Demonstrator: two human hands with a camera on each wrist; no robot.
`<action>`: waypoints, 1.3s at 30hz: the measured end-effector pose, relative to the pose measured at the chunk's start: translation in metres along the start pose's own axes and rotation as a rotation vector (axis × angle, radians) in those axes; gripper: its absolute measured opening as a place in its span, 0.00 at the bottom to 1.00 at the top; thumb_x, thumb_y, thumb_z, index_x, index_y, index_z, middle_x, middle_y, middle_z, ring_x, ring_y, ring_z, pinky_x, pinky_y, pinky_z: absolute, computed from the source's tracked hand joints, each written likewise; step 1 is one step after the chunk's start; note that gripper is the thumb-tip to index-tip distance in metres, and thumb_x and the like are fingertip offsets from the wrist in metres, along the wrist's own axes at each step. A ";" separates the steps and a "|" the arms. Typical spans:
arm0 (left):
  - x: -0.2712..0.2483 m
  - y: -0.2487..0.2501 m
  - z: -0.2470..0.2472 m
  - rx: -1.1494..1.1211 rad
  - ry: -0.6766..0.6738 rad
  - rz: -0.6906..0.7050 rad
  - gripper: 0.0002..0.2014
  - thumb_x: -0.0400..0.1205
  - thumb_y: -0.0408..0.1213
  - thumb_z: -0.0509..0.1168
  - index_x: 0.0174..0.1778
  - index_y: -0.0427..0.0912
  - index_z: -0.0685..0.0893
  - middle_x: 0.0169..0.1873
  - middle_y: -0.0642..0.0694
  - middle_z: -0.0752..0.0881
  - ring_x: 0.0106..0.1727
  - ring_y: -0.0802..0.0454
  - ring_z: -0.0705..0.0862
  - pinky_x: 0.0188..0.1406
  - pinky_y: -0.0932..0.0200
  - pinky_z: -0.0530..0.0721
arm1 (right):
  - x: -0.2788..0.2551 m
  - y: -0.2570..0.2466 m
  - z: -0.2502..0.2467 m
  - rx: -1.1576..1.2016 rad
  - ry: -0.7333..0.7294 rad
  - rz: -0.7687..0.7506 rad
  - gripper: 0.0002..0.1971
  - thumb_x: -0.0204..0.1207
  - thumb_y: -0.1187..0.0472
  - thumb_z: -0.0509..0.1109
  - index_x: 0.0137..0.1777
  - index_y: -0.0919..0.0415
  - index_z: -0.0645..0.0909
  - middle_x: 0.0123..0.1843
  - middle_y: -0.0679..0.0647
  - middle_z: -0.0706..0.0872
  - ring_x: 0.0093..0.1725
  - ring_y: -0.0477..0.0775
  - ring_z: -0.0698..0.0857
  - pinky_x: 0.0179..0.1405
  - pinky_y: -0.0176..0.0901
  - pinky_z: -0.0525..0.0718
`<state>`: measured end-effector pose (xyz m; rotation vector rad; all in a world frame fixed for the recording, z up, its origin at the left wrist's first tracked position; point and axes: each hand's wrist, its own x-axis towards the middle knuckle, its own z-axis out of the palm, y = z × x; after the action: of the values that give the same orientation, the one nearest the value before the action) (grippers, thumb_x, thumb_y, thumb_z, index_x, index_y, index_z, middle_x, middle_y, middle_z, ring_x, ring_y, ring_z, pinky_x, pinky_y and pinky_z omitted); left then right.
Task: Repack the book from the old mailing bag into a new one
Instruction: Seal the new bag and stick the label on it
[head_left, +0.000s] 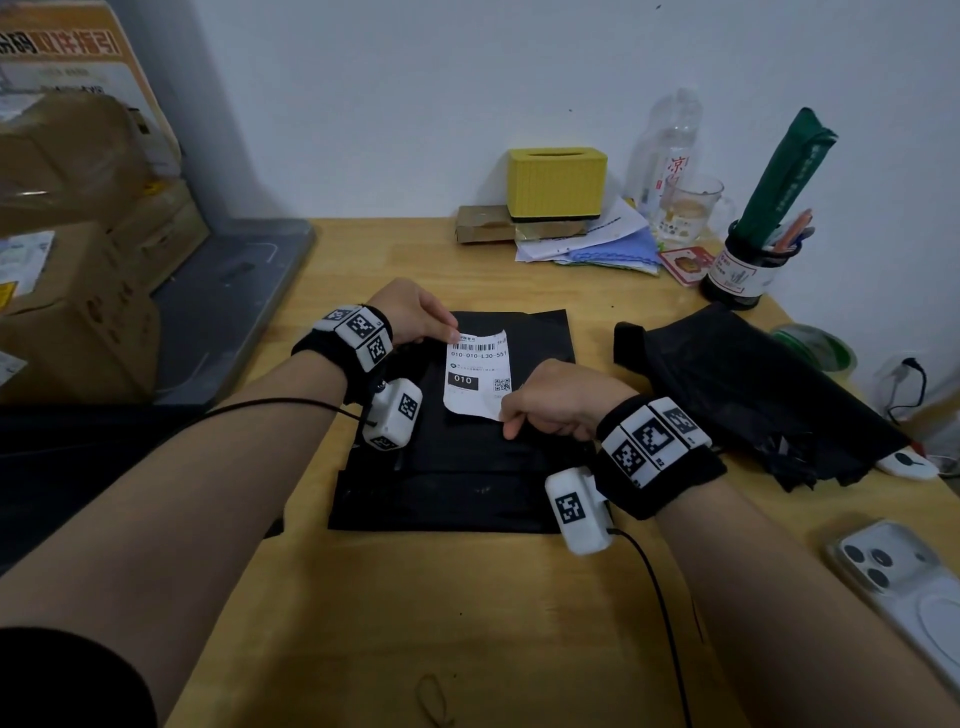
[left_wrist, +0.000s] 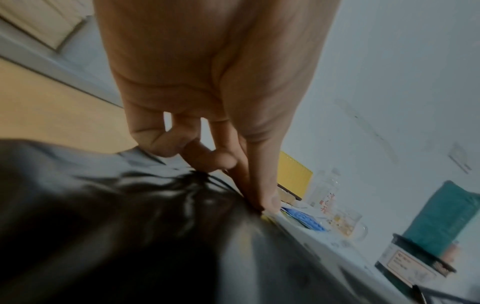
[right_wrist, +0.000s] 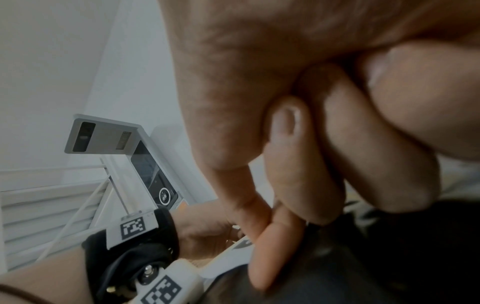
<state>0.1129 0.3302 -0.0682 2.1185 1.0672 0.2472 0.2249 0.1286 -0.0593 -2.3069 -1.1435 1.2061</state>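
A flat black mailing bag (head_left: 457, 483) lies in the middle of the wooden table (head_left: 467, 623). Over it hangs a white shipping label (head_left: 478, 371) with a barcode and "010". My left hand (head_left: 451, 335) pinches the label's top left corner, thumb against fingers in the left wrist view (left_wrist: 259, 201). My right hand (head_left: 506, 415) pinches its bottom right corner, seen close in the right wrist view (right_wrist: 272, 236). A crumpled black bag (head_left: 753, 384) lies to the right. No book shows.
Along the back wall stand a yellow tissue box (head_left: 557, 179), papers (head_left: 597, 239), a plastic bottle (head_left: 667, 140), a glass mug (head_left: 691, 208) and a pen pot (head_left: 748, 270). A phone (head_left: 904, 587) lies at the right edge. Cardboard boxes (head_left: 78, 260) stack at the left.
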 end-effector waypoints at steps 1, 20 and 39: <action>0.000 0.001 0.001 0.023 0.006 -0.005 0.08 0.69 0.42 0.83 0.41 0.49 0.93 0.31 0.54 0.89 0.30 0.59 0.79 0.34 0.64 0.79 | 0.001 0.000 0.000 -0.002 0.001 -0.003 0.13 0.77 0.54 0.70 0.35 0.57 0.91 0.19 0.50 0.66 0.18 0.49 0.60 0.19 0.32 0.59; -0.031 0.017 -0.014 -0.220 -0.026 -0.110 0.10 0.81 0.45 0.72 0.49 0.41 0.89 0.38 0.48 0.88 0.35 0.54 0.81 0.33 0.61 0.80 | 0.005 0.017 -0.021 0.272 -0.054 -0.201 0.18 0.84 0.50 0.72 0.35 0.60 0.80 0.20 0.50 0.65 0.19 0.50 0.59 0.21 0.37 0.58; -0.034 0.022 0.026 -0.900 -0.311 -0.326 0.22 0.90 0.43 0.58 0.69 0.25 0.74 0.55 0.30 0.90 0.53 0.39 0.92 0.44 0.51 0.92 | 0.055 0.032 0.007 1.563 -0.192 -0.271 0.19 0.87 0.53 0.65 0.33 0.57 0.72 0.20 0.49 0.68 0.16 0.44 0.64 0.16 0.34 0.65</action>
<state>0.1172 0.2820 -0.0661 1.1193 0.8644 0.1807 0.2540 0.1494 -0.1126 -0.8325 -0.2100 1.3959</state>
